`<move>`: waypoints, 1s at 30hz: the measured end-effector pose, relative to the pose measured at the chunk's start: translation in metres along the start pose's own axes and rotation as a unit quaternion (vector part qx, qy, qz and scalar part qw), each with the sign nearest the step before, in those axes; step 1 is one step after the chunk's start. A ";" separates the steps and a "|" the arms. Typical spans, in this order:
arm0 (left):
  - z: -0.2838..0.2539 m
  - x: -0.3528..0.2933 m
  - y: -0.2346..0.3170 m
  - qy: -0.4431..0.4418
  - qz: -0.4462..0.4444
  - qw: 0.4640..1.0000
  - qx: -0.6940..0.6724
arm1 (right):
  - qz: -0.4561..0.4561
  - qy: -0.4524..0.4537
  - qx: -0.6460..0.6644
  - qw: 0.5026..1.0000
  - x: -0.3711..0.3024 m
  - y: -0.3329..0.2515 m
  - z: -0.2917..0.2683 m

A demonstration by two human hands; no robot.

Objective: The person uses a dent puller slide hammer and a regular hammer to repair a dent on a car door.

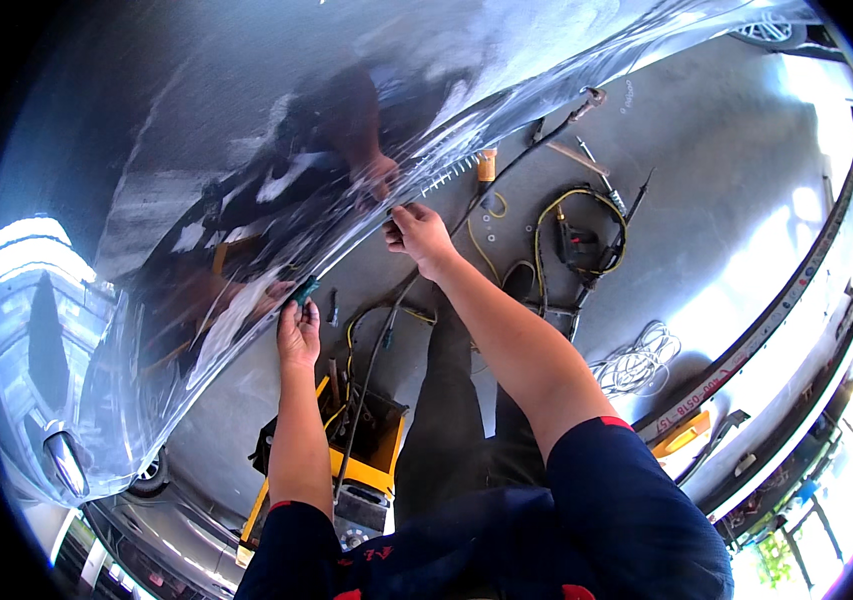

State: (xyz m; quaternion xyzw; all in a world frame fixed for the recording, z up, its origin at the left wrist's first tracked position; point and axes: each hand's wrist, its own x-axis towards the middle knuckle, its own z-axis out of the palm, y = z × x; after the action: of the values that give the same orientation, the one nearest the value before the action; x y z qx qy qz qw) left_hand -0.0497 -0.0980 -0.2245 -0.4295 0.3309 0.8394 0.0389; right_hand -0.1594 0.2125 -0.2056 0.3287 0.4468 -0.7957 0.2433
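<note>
Bare and scuffed patches mark the dark, glossy car panel (246,200), which mirrors both my hands. At its lower edge my left hand (298,335) pinches a small dark green piece (304,290) against the metal; its exact kind does not show. Further along that edge, my right hand (419,240) is up at the panel with its fingers curled together. Whatever may be between those fingertips is too small or hidden to make out. Just beyond the right hand, a row of small metal pins (451,175) sticks out along the panel edge.
A yellow tool cart (381,460) with cables stands by my legs. A yellow-ended tool (487,165) and a black cable (506,170) lie beyond my right hand. On the floor are a looped yellow-black cable (543,250), a coiled white cord (641,360) and several small rings.
</note>
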 end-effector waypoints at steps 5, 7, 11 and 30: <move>0.003 0.001 -0.003 0.012 -0.004 1.000 -0.011 | -0.020 0.023 0.001 1.000 -0.002 -0.002 0.003; 0.006 0.001 -0.007 0.020 -0.007 0.999 -0.026 | -0.021 0.036 0.011 0.999 -0.002 -0.001 0.004; 0.002 0.006 -0.009 0.020 -0.003 0.999 -0.032 | -0.030 0.041 0.014 0.999 -0.001 -0.002 0.005; 0.025 -0.009 -0.021 -0.007 0.002 1.000 -0.013 | -0.043 0.075 0.042 0.995 -0.003 -0.011 -0.001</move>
State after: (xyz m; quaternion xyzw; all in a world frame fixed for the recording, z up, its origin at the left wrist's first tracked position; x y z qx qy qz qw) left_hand -0.0546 -0.0654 -0.2186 -0.4229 0.3205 0.8469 0.0337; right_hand -0.1644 0.2195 -0.1974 0.3776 0.4437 -0.7965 0.1613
